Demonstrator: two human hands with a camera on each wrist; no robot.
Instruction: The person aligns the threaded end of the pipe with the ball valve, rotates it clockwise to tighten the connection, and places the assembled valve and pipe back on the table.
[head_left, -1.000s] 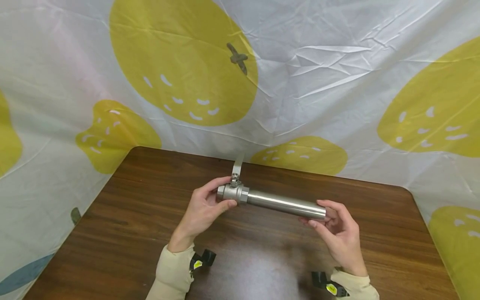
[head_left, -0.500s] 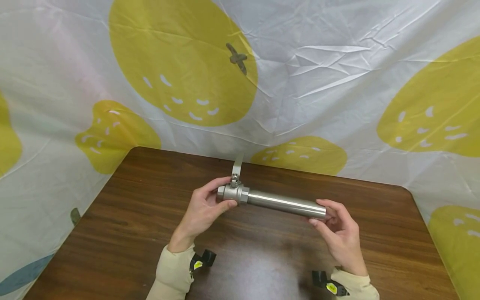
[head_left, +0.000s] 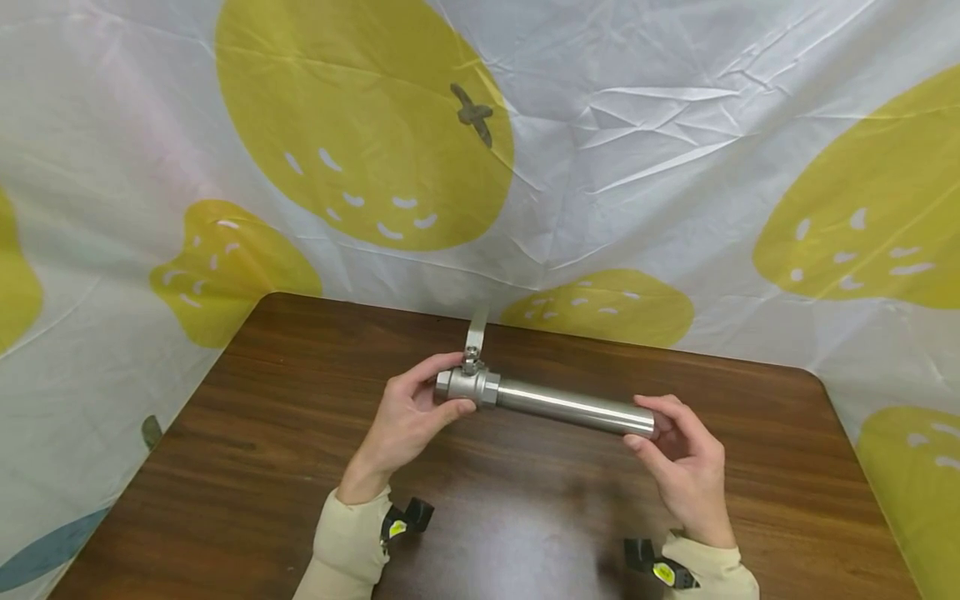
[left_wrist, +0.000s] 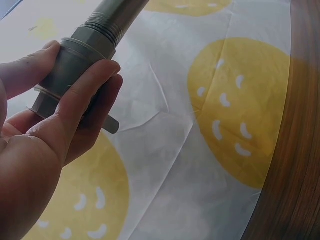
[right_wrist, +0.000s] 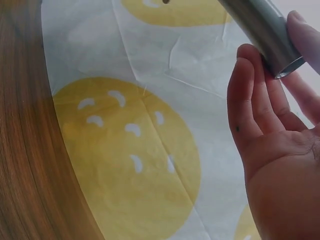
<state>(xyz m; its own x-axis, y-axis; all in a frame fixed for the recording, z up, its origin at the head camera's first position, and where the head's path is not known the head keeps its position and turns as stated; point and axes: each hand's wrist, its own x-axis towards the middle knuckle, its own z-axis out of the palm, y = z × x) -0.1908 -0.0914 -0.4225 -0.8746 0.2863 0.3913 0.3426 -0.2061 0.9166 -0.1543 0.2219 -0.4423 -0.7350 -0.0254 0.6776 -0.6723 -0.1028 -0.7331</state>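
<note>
In the head view, my left hand (head_left: 397,427) grips a silvery metal ball valve (head_left: 463,385) by its body, thumb on the near side. The valve's flat lever handle (head_left: 476,329) points away toward the back of the table. From the valve's right side runs a smooth steel pipe (head_left: 573,406), nearly level and tilting slightly down to the right. Screw threads (left_wrist: 105,29) show where pipe and valve meet in the left wrist view. My right hand (head_left: 692,471) holds the pipe's free end between thumb and fingers; its open mouth (right_wrist: 290,67) faces that palm.
Below both hands is a brown wood-grain table (head_left: 315,358) with rounded back corners. A white cloth (head_left: 660,183) printed with yellow fruit hangs along its back and sides. Black wrist cameras (head_left: 405,518) are strapped over beige sleeves (head_left: 345,542).
The right hand has shifted slightly right at the pipe's end, and its fingers under the pipe no longer show in the head view. Left hand and valve are almost still.
</note>
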